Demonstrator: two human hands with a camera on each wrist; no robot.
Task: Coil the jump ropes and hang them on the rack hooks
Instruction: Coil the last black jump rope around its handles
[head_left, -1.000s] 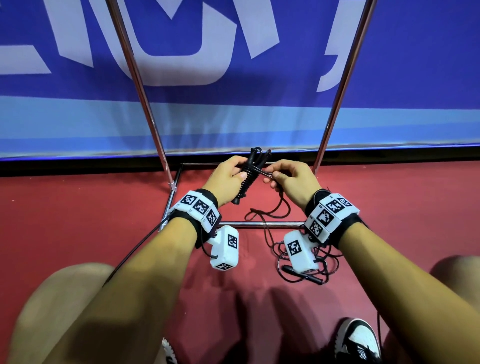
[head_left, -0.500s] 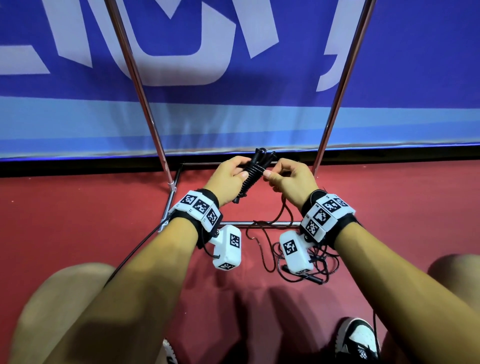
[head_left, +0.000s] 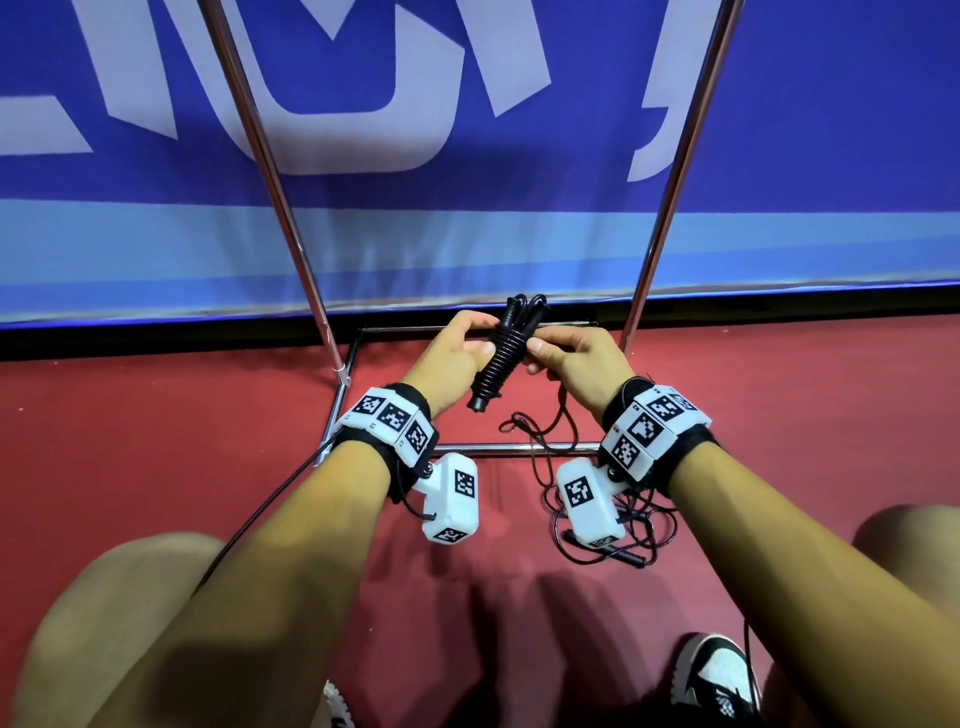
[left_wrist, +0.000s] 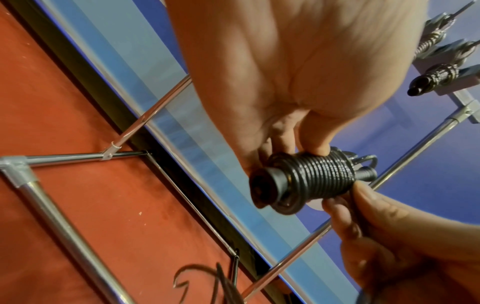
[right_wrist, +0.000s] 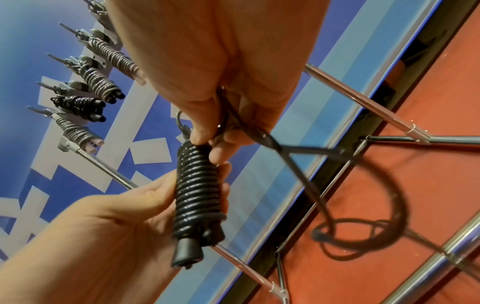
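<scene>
Coiling a black jump rope in front of the rack

A coiled jump rope is held in mid-air between both hands, above the red floor and inside the base of the metal rack. The left hand is wrapped around the coil's middle, thumb on the windings. The top of the coil is pinched by the right hand, with a loose strand gripped in the same fingers. That strand is seen trailing down to the floor. A second jump rope is seen lying tangled on the floor under the right wrist. In the right wrist view, four coiled ropes are seen already hung on the rack hooks. A blue banner is visible behind the rack.
</scene>
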